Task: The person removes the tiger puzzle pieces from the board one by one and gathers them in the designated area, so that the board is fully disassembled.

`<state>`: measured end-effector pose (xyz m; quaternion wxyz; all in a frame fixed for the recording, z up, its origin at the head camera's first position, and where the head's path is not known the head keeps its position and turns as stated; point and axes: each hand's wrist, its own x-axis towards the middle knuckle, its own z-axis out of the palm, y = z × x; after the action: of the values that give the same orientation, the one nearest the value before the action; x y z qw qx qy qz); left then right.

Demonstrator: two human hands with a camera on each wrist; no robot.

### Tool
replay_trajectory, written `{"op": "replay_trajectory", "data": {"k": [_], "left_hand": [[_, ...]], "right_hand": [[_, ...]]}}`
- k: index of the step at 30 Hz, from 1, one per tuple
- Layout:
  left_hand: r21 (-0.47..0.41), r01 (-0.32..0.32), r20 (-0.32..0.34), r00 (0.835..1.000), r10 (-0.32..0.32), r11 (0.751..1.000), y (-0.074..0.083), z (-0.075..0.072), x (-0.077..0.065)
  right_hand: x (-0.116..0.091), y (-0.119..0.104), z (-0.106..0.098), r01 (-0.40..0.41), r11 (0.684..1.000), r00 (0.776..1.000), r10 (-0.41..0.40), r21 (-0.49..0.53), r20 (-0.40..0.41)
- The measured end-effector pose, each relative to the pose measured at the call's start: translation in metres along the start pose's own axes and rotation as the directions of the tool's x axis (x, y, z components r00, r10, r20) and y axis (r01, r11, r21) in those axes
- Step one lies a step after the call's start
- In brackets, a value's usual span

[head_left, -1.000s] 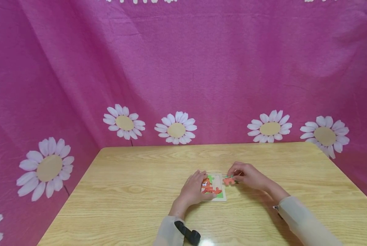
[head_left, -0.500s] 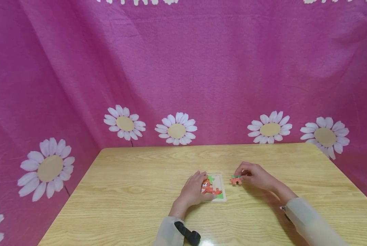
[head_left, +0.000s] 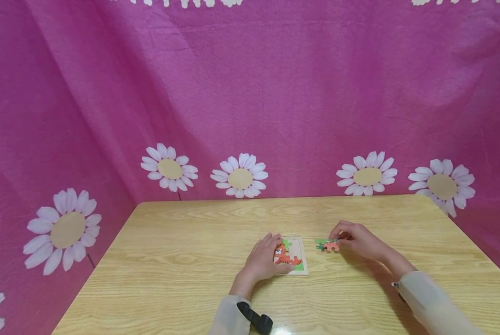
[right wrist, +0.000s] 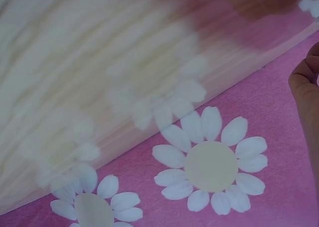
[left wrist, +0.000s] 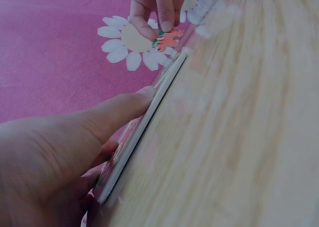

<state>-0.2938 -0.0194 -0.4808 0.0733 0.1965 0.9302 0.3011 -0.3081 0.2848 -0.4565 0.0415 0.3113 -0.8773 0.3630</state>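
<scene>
My left hand (head_left: 263, 258) holds a small square jigsaw puzzle board (head_left: 305, 256) by its left side, thumb along the near edge. An orange striped animal on green shows in it, beside bare pale wood; the hand covers its left part. Right of the board, my right hand (head_left: 357, 238) pinches an orange puzzle piece (head_left: 332, 246) between thumb and fingertips. In the left wrist view this orange piece (left wrist: 169, 40) has a green edge. A green patch (head_left: 320, 242) adjoins it on the left; whether this is a second piece, I cannot tell.
The pale wood-grain table (head_left: 183, 265) extends all around the board. A pink curtain (head_left: 275, 93) with white daisies hangs behind and at the sides. A black strap with a knob (head_left: 258, 318) sits on the left sleeve.
My right hand has drawn rightward, away from the board, with the orange piece. The green patch left of that piece now shows. The left hand and board have stayed put.
</scene>
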Motion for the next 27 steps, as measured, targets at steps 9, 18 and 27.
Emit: {"op": "replay_trajectory", "data": {"k": [9,18,27], "left_hand": [[-0.004,-0.010,0.001,1.000,0.010,1.000,0.000,-0.001,-0.002],[-0.006,-0.010,0.001,1.000,0.010,1.000,-0.001,0.000,-0.001],[-0.015,-0.012,0.000,1.000,0.012,1.000,-0.002,0.000,-0.002]], "right_hand": [[-0.006,0.005,-0.005,0.049,0.999,0.998,-0.049,-0.008,-0.039],[-0.010,0.011,-0.006,0.040,0.999,0.998,-0.041,-0.016,-0.041],[-0.012,0.011,-0.007,0.040,0.999,0.997,-0.041,-0.019,-0.061]]}}
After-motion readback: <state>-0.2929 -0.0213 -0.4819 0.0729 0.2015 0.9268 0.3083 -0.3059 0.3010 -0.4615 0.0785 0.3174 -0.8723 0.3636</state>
